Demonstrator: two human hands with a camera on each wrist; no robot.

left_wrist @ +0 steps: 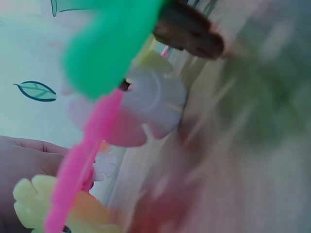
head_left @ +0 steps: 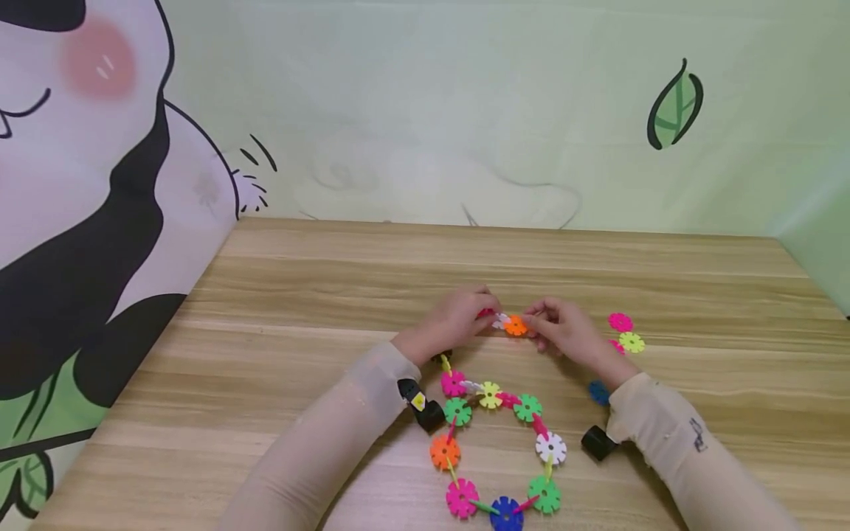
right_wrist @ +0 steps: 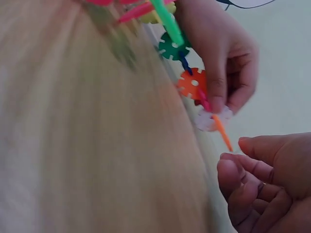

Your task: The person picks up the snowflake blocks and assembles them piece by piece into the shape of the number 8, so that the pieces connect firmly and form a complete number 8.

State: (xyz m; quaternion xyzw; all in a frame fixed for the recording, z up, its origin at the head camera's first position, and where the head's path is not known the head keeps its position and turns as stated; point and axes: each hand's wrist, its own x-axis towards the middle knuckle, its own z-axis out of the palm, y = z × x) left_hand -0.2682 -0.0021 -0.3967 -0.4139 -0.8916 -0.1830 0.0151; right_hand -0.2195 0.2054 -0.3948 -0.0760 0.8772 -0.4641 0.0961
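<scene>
My left hand pinches the end of a chain of colourful slotted plastic discs, its thumb over a white disc beside a pink one. An orange disc is slotted into that white disc and points toward my right hand. The thumb and finger of the right hand pinch the outer edge of the orange disc, seen edge-on in the right wrist view. Behind the left hand, the held chain continues with another orange disc and a green disc. In the left wrist view a blurred green disc hangs close to the camera.
On the wooden table, a ring of linked discs, including a white one and a dark blue one, lies between the forearms. Loose pink and yellow discs lie right of the right hand; a blue disc sits near its wrist.
</scene>
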